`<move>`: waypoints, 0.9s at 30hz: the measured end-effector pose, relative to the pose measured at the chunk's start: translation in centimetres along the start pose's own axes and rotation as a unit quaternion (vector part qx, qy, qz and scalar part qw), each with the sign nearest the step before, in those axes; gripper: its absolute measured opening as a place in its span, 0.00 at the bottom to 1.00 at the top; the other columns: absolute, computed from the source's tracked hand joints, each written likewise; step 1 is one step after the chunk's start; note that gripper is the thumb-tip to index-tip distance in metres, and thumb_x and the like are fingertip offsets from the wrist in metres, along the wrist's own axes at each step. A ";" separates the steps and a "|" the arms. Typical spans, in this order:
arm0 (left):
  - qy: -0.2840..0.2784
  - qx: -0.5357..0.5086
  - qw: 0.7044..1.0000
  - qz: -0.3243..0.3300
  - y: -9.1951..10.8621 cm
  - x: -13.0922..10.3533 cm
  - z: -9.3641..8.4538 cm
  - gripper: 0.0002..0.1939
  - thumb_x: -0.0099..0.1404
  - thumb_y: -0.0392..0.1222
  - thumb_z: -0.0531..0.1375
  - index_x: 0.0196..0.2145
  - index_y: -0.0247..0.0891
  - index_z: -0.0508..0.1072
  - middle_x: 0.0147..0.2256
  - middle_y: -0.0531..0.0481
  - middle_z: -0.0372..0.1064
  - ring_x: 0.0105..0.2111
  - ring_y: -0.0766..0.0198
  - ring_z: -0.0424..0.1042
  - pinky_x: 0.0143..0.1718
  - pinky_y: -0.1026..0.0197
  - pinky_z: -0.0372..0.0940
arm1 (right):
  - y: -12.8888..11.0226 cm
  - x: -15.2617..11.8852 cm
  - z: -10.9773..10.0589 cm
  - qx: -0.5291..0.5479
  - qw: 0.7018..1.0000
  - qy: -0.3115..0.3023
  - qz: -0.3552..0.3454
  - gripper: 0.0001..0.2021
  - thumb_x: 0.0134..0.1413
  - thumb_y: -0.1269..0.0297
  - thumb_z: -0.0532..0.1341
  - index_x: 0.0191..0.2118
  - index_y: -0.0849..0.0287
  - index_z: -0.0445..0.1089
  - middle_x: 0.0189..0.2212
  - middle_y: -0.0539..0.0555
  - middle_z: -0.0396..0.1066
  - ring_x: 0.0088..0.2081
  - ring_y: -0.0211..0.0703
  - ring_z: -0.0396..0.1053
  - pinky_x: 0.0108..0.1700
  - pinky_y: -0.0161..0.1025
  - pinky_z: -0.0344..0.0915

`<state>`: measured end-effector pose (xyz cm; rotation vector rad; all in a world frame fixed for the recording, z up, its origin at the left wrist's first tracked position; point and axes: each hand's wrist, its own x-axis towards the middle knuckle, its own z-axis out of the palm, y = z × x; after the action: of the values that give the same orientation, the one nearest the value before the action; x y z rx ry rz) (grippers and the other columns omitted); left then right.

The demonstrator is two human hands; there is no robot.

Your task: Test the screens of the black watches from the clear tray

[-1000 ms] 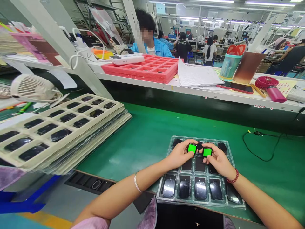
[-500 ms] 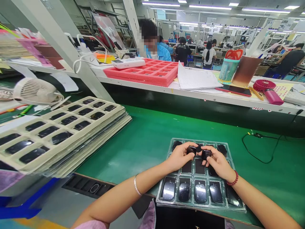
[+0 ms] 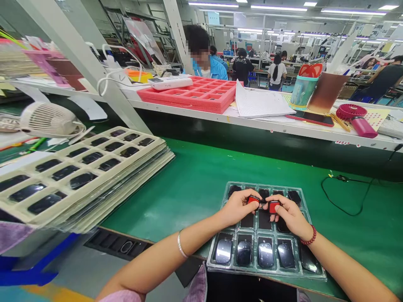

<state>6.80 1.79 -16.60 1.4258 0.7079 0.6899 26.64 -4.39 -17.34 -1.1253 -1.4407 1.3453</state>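
Note:
My left hand (image 3: 236, 206) pinches a small square smartwatch body (image 3: 253, 199), its screen lit red. In my right hand (image 3: 291, 216) is a second smartwatch body (image 3: 274, 206), also showing a red screen. Both are held close together, screens facing me, above a clear plastic tray (image 3: 267, 272) near the bench's front edge. Dark, glossy rounded-rectangular pieces, such as this one (image 3: 265, 253), lie in the tray's compartments. My hands hide part of its back and middle rows.
At left stands a stack of cream trays (image 3: 126, 184) holding dark pieces. A white fan (image 3: 47, 119) is behind it. The raised shelf bears red foam trays (image 3: 189, 105), papers (image 3: 261, 102) and a pink fan (image 3: 355, 119). A black cable (image 3: 343, 209) lies at right. A person in blue (image 3: 217, 69) sits opposite.
Both smartwatch screens have turned from black to red. My hands keep nearly the same place and grip over the tray.

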 end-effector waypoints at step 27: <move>-0.006 0.012 1.000 -0.013 0.2 0.0 -0.1 0.20 0.61 0.42 0.55 0.51 0.35 0.66 0.43 0.42 0.69 0.33 0.62 0.72 0.26 0.67 0.63 | -0.5 -0.1 0.2 -0.011 1.000 0.016 0.007 0.09 0.55 0.64 0.56 0.42 0.59 0.63 0.32 0.52 0.69 0.23 0.33 0.64 0.26 0.33 0.64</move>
<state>6.76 1.87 -16.38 1.4389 0.7274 0.6537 26.46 -4.53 -16.85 -1.1686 -1.4289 1.3192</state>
